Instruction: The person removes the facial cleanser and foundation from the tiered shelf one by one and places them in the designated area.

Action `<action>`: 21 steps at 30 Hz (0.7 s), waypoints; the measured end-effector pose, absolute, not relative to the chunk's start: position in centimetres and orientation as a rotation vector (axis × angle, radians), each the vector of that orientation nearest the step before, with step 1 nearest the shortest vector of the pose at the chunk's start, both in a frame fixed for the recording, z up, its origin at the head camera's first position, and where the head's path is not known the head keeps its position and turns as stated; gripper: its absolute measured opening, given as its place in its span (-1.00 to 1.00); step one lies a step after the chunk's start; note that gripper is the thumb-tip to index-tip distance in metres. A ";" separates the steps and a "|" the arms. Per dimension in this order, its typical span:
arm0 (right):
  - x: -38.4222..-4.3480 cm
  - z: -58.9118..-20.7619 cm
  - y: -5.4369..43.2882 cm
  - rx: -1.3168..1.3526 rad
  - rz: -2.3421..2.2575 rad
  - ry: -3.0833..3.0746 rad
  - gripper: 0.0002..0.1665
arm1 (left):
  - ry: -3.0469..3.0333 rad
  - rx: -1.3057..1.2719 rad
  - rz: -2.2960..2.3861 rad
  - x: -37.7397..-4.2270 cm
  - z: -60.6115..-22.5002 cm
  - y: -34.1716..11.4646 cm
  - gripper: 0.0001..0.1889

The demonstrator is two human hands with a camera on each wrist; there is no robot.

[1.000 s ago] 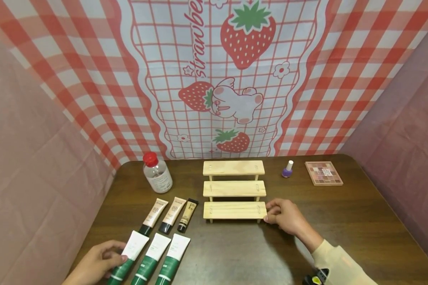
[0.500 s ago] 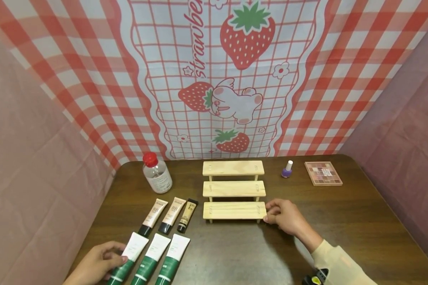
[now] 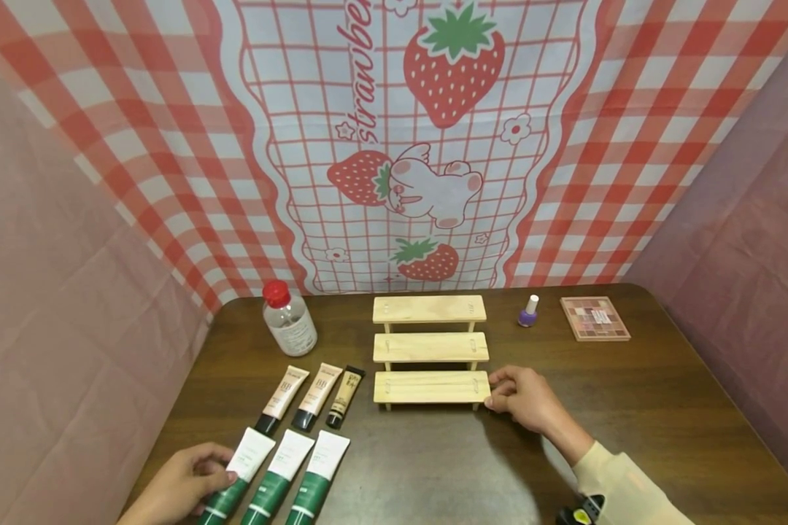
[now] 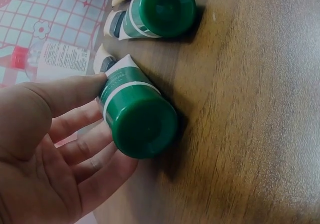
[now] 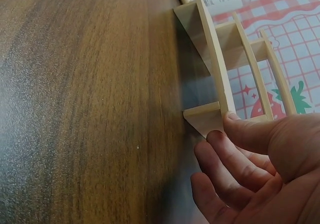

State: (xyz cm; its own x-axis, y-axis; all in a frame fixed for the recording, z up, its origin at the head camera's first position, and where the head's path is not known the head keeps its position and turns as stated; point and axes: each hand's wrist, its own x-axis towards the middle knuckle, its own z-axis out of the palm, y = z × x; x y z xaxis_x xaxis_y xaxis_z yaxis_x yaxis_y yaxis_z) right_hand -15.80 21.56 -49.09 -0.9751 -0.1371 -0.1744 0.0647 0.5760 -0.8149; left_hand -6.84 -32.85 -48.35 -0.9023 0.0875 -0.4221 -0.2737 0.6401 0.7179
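Observation:
My left hand [image 3: 187, 481] holds the leftmost green and white squeeze tube [image 3: 236, 474], thumb on one side and fingers curled round the other. Its green cap [image 4: 146, 128] faces the left wrist camera. Two matching tubes, a middle one [image 3: 278, 474] and a right one [image 3: 318, 474], lie beside it. At the table's centre stands a three-tier wooden display stand [image 3: 431, 388]. My right hand [image 3: 525, 399] grips the right end of its lowest shelf. In the right wrist view, the thumb [image 5: 250, 133] meets the shelf end, with curled fingers [image 5: 237, 164] by the leg.
Behind the green tubes lie two BB cream tubes [image 3: 285, 397] and a small gold tube [image 3: 345, 397]. A clear bottle [image 3: 291, 324] with a red cap stands at the back left. Purple nail polish [image 3: 528, 313] and an eyeshadow palette [image 3: 595, 319] are at the back right.

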 end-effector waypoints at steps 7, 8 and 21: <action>-15.8 -49.2 21.5 -0.060 -1.348 2.608 -0.61 | 2.480 -0.171 1.140 -6.8 -48.3 -32.7 -0.58; -15.8 -49.2 21.5 -0.060 -1.346 2.608 -0.61 | 2.484 -0.183 1.137 -6.9 -48.4 -32.7 -0.58; -15.9 -49.9 22.8 -0.223 -1.261 2.664 -0.56 | 2.700 -0.151 0.840 -7.0 -48.2 -32.0 -0.76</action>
State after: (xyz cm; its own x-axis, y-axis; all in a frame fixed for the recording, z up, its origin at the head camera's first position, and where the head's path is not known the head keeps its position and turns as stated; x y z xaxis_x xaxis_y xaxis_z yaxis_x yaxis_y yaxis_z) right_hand -15.89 22.80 -49.90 -0.9714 -0.2140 -0.1031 -0.0559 0.6280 -0.7762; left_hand -6.98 -31.97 -48.18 -0.9468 -0.0089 -0.3216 -0.1899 0.8225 0.5362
